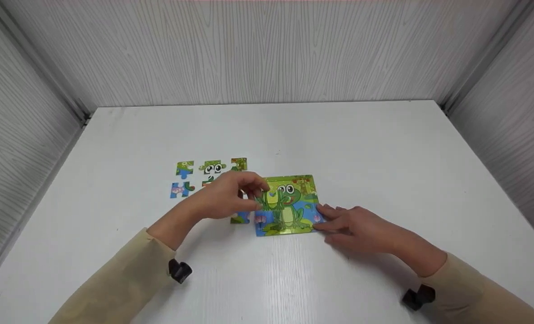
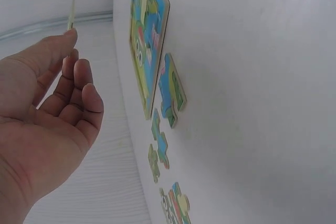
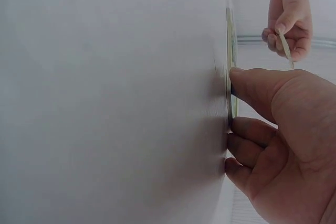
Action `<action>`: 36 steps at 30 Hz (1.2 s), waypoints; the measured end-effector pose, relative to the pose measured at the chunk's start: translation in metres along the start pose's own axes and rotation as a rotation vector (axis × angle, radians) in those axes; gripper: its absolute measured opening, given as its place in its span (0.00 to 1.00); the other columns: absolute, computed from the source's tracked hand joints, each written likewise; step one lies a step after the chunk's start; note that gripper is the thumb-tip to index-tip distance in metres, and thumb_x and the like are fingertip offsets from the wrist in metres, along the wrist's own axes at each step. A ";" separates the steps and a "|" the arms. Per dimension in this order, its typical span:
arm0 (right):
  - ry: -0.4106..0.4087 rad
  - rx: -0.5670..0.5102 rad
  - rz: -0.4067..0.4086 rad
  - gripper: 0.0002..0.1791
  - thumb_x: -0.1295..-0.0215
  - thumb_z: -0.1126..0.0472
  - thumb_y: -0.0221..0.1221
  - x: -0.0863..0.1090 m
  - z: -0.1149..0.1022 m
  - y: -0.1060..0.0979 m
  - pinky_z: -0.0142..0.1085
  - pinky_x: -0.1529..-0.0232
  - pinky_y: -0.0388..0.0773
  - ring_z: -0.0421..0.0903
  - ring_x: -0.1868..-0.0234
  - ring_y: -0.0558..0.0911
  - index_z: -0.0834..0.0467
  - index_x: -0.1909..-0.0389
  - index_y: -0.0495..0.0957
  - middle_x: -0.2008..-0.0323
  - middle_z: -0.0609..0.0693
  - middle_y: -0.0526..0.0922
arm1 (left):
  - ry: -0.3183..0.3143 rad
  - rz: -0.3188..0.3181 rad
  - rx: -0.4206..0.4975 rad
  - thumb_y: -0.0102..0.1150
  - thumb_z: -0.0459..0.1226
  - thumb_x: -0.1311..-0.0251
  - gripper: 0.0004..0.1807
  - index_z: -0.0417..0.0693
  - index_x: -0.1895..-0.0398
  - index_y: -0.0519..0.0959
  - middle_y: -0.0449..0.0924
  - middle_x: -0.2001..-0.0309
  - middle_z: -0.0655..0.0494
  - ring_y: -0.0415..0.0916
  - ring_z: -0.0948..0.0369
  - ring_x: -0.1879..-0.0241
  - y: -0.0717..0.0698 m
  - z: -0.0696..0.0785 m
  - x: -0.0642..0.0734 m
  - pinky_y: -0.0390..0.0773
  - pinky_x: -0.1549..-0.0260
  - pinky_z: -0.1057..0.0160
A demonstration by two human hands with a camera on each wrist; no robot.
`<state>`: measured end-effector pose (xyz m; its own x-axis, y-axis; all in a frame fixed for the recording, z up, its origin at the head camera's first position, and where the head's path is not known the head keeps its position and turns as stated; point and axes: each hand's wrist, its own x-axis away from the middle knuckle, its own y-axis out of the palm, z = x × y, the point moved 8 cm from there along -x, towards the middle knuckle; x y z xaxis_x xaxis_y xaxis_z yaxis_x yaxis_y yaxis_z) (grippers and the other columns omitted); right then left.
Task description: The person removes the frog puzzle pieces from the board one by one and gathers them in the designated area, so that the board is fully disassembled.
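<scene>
A frog-picture puzzle board (image 1: 289, 220) lies on the white table. Above its left part, my left hand (image 1: 225, 193) pinches a green and yellow puzzle piece (image 1: 272, 199) between thumb and fingers. The piece appears edge-on in the left wrist view (image 2: 72, 15), raised off the table. From the right, fingers of my right hand (image 1: 361, 229) touch the board's right edge and near corner. In the right wrist view the thumb (image 3: 257, 87) rests against the board's edge, and the other fingers touch the tabletop beside it.
Several loose puzzle pieces lie left of the board, among them one with frog eyes (image 1: 213, 168), a green and blue one (image 1: 184, 168) and a pink and blue one (image 1: 179, 190). My left hand partly covers others. Another piece (image 1: 240, 218) lies close by the board. Pale walls (image 1: 267, 49) border the table.
</scene>
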<state>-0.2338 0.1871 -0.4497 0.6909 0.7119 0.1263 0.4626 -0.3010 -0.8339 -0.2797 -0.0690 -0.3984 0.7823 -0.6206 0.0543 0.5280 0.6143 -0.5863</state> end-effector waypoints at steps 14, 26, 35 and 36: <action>0.021 -0.006 0.002 0.24 0.25 0.57 0.65 0.000 0.001 0.000 0.60 0.30 0.69 0.59 0.23 0.67 0.48 0.31 0.80 0.22 0.53 0.66 | -0.128 0.082 -0.002 0.71 0.33 0.34 0.19 0.44 0.40 0.83 0.82 0.54 0.54 0.77 0.54 0.53 -0.040 -0.041 0.045 0.78 0.51 0.54; 0.026 -0.001 0.001 0.24 0.25 0.56 0.65 -0.001 0.001 0.002 0.59 0.29 0.68 0.58 0.23 0.67 0.48 0.31 0.80 0.22 0.53 0.66 | -0.196 0.084 -0.040 0.71 0.33 0.35 0.17 0.46 0.44 0.84 0.81 0.58 0.54 0.76 0.54 0.55 -0.046 -0.077 0.075 0.78 0.52 0.60; 0.026 -0.022 0.001 0.24 0.25 0.56 0.66 -0.001 0.002 0.002 0.59 0.30 0.68 0.58 0.22 0.66 0.48 0.31 0.80 0.22 0.53 0.65 | -0.253 0.089 -0.054 0.71 0.33 0.36 0.17 0.46 0.44 0.85 0.81 0.57 0.53 0.75 0.54 0.55 -0.050 -0.094 0.089 0.77 0.55 0.65; 0.024 -0.023 0.003 0.24 0.25 0.56 0.66 -0.001 0.002 0.002 0.59 0.30 0.68 0.58 0.22 0.66 0.48 0.31 0.80 0.22 0.53 0.65 | -0.257 0.089 -0.054 0.72 0.33 0.36 0.17 0.46 0.43 0.85 0.81 0.56 0.53 0.75 0.54 0.55 -0.050 -0.095 0.089 0.77 0.55 0.65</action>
<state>-0.2354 0.1870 -0.4523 0.7054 0.6954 0.1368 0.4727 -0.3179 -0.8218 -0.2680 -0.2017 -0.4411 0.8864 -0.4172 0.2003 0.4409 0.6297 -0.6396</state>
